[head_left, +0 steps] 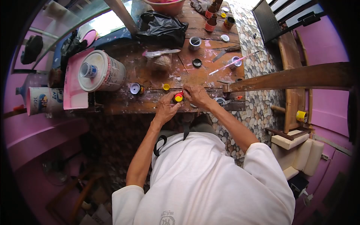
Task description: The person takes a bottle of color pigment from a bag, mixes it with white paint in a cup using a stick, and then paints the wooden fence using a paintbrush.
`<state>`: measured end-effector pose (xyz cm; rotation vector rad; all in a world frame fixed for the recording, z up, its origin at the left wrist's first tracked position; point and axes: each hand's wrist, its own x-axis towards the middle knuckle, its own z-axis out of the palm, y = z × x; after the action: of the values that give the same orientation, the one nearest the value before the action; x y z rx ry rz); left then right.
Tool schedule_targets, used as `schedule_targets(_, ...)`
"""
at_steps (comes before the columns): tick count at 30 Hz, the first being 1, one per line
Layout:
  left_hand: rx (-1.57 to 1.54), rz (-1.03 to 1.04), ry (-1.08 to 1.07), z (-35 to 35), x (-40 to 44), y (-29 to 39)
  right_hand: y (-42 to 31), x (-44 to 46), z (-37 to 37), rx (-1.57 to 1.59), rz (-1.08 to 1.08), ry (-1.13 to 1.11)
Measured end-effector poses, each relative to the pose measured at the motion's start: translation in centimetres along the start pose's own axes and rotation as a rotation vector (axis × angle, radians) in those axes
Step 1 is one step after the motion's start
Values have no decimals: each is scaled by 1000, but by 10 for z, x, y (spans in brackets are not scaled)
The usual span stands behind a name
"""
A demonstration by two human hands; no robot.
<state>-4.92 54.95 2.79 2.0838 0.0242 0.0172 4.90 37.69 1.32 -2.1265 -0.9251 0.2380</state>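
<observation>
At the table's near edge, my left hand (167,108) is wrapped round a small container with a red and yellow top (179,98). My right hand (196,96) is closed, its curled fingers against the red upper side of that container. Those fingertips are partly hidden. Just beyond my hands lies a small yellow cap (166,87). Left of them stands an open tin of pale paint (135,88). A round metal lid (219,101) is beside my right wrist, partly covered.
A large white bucket (112,71) stands at left beside a pink paint tray (71,88). A paintbrush (162,53), a dark open tin (195,43), brown bottles (210,23) and a black plastic bag (161,28) lie farther back. A wooden beam (285,78) juts in from the right.
</observation>
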Motion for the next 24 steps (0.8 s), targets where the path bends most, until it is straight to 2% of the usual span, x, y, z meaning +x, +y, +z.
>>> schedule_targets(2,-14,14,27,6,1,-4,0,1,5,11,41,-37)
schedule_targets(4,-148,-143,153,12,-3,-1,1,-2,8,204,133,-41)
schedule_targets(5,-150,-145,151,13,-4,-1,2,-5,9,204,137,-42)
schedule_targets(8,-174,-172,133,10,-6,0,1,-7,9,145,113,73)
schedule_targets(10,-142,-17,103,8,-5,-7,-4,-3,6,27,80,136)
schedule_targets(17,-29,35,200,21,2,-17,-1,7,12,7,46,77)
schedule_targets(20,-4,14,232,23,-1,-12,4,8,17,-58,24,97)
schedule_targets(22,-171,-164,179,22,0,-10,8,21,19,-169,30,151)
schedule_targets(24,-164,-141,162,20,2,-18,5,30,19,-187,47,134)
